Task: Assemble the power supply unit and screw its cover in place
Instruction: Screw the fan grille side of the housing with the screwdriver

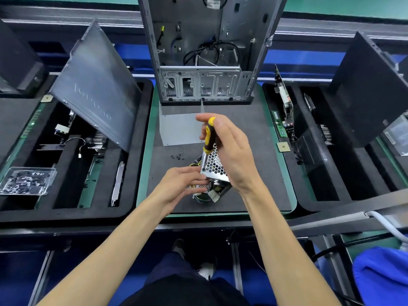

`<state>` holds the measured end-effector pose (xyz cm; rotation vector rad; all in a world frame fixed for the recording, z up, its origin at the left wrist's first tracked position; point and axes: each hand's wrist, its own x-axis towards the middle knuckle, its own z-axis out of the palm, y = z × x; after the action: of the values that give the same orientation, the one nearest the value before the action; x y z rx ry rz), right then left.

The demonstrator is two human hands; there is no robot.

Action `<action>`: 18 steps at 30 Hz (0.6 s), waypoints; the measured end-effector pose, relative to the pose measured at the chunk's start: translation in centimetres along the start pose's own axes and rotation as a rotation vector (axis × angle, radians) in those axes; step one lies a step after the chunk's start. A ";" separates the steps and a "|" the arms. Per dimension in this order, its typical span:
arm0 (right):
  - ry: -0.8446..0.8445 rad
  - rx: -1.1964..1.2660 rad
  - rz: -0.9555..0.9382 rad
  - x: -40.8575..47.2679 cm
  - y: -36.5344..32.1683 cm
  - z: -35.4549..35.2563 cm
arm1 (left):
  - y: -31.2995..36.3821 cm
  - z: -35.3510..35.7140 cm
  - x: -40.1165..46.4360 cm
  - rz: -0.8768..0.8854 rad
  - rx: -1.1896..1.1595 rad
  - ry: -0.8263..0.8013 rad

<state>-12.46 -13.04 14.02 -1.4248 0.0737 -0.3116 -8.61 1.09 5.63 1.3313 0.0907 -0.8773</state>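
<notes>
— Nearest the lens, what do you log?

— Two bare forearms rising from the bottom edge, converging over a dark foam work mat (254,133) with a green border. Below them, dark trousers and a white shoe on the floor.

— Right hand?

— Right hand (229,149) raised, wrist bent, fingers curled round the handle of a yellow-and-black screwdriver (208,138). Index finger reaches forward past the handle top. Shaft runs down, slightly tilted, with its tip on a corner of the unit's perforated face.

— And the unit itself?

— Small silver metal power supply unit with a honeycomb-perforated panel (215,166), near the middle of the mat, tipped up on edge with that panel facing the camera. Black and yellow wires and a white connector bunch beneath it.

— Left hand?

— Left hand (185,182) lies low beside the unit's left side, fingers fairly straight and pressed against its lower edge, steadying it. Not wrapped round anything.

— Loose parts?

— Small cluster of dark screws (177,156) on the mat, just left of the unit. Beyond it a flat grey sheet-metal cover with one upturned edge (178,129) lies apart from the unit.

— Surroundings?

— Open grey computer case (203,49) stands upright at the mat's far end, cables inside. Grey side panel (97,89) leans in the left foam tray; clear plastic box of small parts (26,181) sits further left. Circuit boards stand in the right tray.
</notes>
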 end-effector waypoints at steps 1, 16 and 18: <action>0.012 0.003 -0.015 -0.1 0.1 0.1 | 0.0 -0.1 0.1 -0.002 0.001 -0.003; 0.074 -0.014 -0.052 0.1 0.3 1.3 | -0.2 -8.5 6.5 0.119 0.411 0.436; 0.105 0.012 -0.060 0.1 0.1 1.6 | -0.9 -9.6 8.1 0.172 0.601 0.469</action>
<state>-11.93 -11.51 14.20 -1.3997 0.1145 -0.4353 0.38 5.34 -2.05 2.0608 0.0766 -0.4385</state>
